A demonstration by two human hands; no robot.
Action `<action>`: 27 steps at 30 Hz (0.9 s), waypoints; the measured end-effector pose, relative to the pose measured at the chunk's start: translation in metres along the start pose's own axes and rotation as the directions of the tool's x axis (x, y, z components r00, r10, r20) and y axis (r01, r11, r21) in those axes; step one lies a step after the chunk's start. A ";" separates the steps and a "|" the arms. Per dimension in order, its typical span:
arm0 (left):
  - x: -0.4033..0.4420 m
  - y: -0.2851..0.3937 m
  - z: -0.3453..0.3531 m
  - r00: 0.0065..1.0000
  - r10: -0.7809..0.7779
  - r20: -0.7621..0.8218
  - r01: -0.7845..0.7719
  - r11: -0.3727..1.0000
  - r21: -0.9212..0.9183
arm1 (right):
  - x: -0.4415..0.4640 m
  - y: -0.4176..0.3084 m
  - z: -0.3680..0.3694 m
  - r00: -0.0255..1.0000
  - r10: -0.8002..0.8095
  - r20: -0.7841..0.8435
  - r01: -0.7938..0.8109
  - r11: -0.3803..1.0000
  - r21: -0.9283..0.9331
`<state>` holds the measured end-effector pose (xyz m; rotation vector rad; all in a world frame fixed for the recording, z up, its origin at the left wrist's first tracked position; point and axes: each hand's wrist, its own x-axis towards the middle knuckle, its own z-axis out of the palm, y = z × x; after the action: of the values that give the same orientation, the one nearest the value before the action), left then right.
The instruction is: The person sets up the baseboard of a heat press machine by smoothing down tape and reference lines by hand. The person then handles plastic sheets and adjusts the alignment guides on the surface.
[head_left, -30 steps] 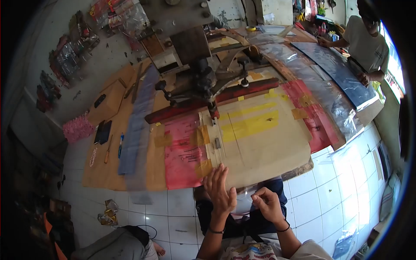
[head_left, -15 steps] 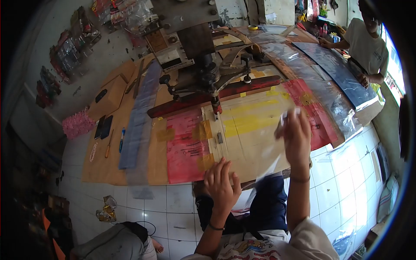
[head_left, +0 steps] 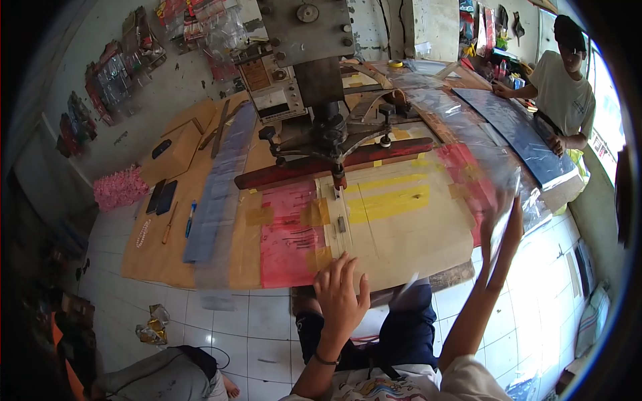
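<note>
My left hand (head_left: 342, 294) rests with fingers spread at the near edge of a tan board (head_left: 414, 247). It is by the tan board's border with a red panel (head_left: 291, 240). Off the board's right side, my right hand (head_left: 509, 224) is blurred and closed on a thin, clear plastic sheet (head_left: 496, 234); the sheet's full outline is hard to make out. Yellow tape (head_left: 388, 200) and brown tape patches (head_left: 314, 212) cover parts of the board and panel. Above them hangs a press head with a long dark red bar (head_left: 394, 152).
Left on the table lie a bluish plastic strip (head_left: 217, 194), a phone (head_left: 166, 197), a screwdriver (head_left: 170, 224) and a blue pen (head_left: 191, 217). A person (head_left: 565, 93) stands at far right by a dark blue panel (head_left: 515, 134). Someone else (head_left: 160, 374) is low at bottom left.
My right hand has swung right and outward with the plastic, away from the board. My left hand has stayed at the board's near edge. The view has tilted up slightly.
</note>
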<state>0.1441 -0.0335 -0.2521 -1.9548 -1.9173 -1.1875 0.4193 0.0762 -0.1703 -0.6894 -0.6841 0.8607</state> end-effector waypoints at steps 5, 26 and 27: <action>-0.013 0.013 -0.015 0.989 0.112 0.092 -0.054 0.873 -0.484 | -0.129 0.013 -0.064 0.438 0.153 0.886 -0.576 0.804 0.146; -0.062 0.037 -0.026 0.940 0.119 0.318 0.143 0.712 -0.687 | -0.143 0.008 -0.035 0.268 0.630 0.729 -0.190 0.776 -0.602; -0.054 0.034 -0.033 0.946 0.115 0.302 0.112 0.760 -0.640 | -0.150 0.008 -0.021 0.367 0.617 0.696 -0.202 0.783 -0.588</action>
<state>0.1688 -0.1010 -0.2496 -2.6393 -1.7695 -1.8251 0.3610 -0.0520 -0.2264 -0.7990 -1.7312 1.6374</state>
